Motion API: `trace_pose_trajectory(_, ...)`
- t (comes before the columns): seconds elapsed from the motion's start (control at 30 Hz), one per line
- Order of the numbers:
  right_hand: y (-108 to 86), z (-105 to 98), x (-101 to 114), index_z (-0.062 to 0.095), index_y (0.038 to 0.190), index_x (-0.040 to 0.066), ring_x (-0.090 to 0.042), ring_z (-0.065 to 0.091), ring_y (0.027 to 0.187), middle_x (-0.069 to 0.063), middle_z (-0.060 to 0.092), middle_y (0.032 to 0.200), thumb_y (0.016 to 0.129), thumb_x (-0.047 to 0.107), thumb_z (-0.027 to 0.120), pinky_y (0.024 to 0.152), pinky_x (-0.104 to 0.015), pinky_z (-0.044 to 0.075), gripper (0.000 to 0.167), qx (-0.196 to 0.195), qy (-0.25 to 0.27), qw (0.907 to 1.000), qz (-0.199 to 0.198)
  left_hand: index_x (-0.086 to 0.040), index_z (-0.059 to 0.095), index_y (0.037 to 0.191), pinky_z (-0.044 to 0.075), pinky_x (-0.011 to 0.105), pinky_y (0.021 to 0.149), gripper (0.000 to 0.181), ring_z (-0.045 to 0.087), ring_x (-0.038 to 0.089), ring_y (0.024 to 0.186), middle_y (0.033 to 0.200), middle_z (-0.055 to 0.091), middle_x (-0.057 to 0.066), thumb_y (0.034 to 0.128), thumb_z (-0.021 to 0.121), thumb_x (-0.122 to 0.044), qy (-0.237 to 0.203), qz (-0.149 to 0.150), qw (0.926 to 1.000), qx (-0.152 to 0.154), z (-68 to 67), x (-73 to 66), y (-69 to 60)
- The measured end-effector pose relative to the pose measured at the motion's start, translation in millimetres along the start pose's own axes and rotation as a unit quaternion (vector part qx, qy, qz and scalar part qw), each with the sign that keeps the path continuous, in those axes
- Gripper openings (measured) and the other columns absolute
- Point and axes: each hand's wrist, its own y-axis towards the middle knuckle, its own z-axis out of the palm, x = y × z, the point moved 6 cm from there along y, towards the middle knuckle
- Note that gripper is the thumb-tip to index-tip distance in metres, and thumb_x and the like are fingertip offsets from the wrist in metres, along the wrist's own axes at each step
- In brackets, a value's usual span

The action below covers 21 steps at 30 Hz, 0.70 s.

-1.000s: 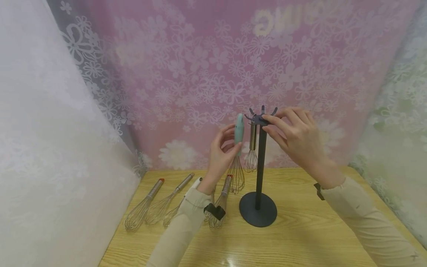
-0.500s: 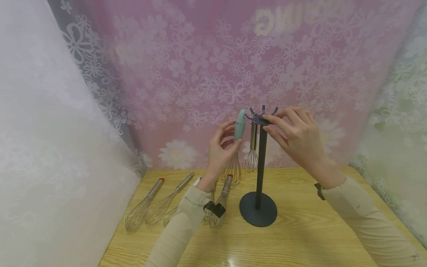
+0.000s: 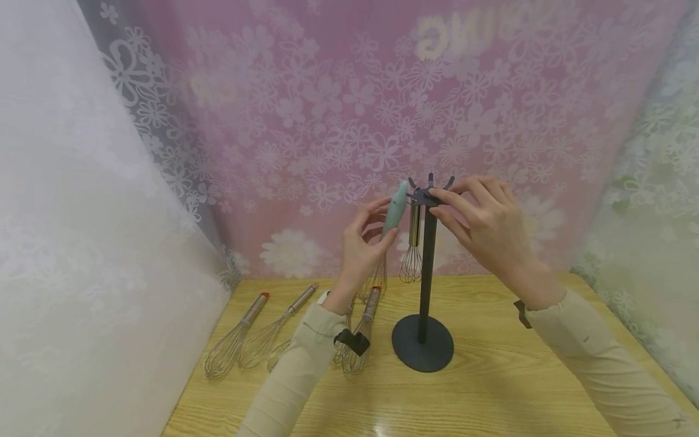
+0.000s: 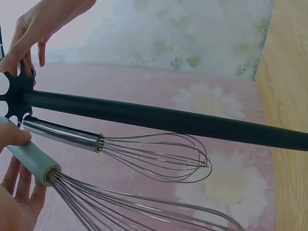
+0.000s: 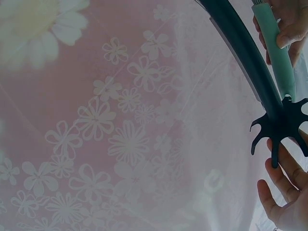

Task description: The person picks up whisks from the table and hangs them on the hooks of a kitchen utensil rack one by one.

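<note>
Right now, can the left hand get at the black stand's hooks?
Probably yes: the left hand holds the mint-handled whisk beside the hooks; the right hand pinches the black stand from the opposite side, leaving that approach free.

From the person's head, the widest view faces forward and down, taking in the full height of the black stand (image 3: 427,273), the wooden table (image 3: 502,376) and the pink floral backdrop (image 3: 327,121). Much nearer, the left wrist view lies sideways, the pole (image 4: 159,117) running across it, and faces the backdrop past a mint-handled whisk (image 4: 36,162). The right wrist view, also close, shows the stand upside down; both wrist views share its hooked top (image 5: 285,122).
</note>
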Motion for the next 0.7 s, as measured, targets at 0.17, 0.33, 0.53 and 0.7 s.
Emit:
trace_pose_trajectory(0.17, -0.3, 0.2, 0.4, 0.075, 0.115, 0.003, -0.043, 0.057, 0.095, -0.020, 0.064, 0.095, 0.106, 0.044, 0.050, 0.074, -0.053, 0.047, 0.049, -0.001, 0.001, 1.0000, 0.001, 0.008, 0.055, 0.135, 0.056, 0.059, 0.091, 0.049, 0.061, 0.048, 0.107, 0.122, 0.061, 0.031, 0.0878, 0.069, 0.013, -0.007, -0.012, 0.9999, 0.005, 5.4, 3.0, -3.4)
trace_pose_trajectory(0.33, -0.6, 0.8, 1.1, 0.075, 0.115, 0.002, -0.043, 0.057, 0.096, -0.020, 0.063, 0.095, 0.106, 0.044, 0.050, 0.074, -0.053, 0.047, 0.049, -0.001, 0.005, 1.0000, 0.005, 0.009, 0.055, 0.135, 0.055, 0.061, 0.091, 0.050, 0.061, 0.048, 0.108, 0.122, 0.061, 0.032, 0.0872, 0.069, 0.014, -0.020, -0.019, 0.9996, 0.004, 9.5, 9.0, -5.5)
trace_pose_trajectory(0.53, 0.0, 3.1, 1.0, 0.074, 0.114, 0.002, -0.042, 0.056, 0.096, -0.020, 0.063, 0.095, 0.106, 0.045, 0.049, 0.083, -0.055, 0.049, 0.050, -0.014, 0.021, 0.9994, 0.022, 0.005, 0.053, 0.139, 0.055, 0.061, 0.092, 0.054, 0.060, 0.047, 0.111, 0.126, 0.060, 0.031, 0.0880, 0.071, 0.011, -0.029, -0.017, 0.9994, 0.004, 13.2, 33.5, -6.4)
trace_pose_trajectory(0.7, -0.8, 3.2, 0.6, 0.074, 0.114, 0.003, -0.042, 0.056, 0.096, -0.019, 0.063, 0.095, 0.105, 0.048, 0.049, 0.084, -0.057, 0.048, 0.052, -0.032, 0.035, 0.9982, 0.036, 0.002, 0.053, 0.140, 0.057, 0.055, 0.091, 0.053, 0.062, 0.042, 0.111, 0.127, 0.061, 0.027, 0.0906, 0.071, 0.005, -0.028, -0.008, 0.9996, 0.008, 16.3, 37.6, -8.2)
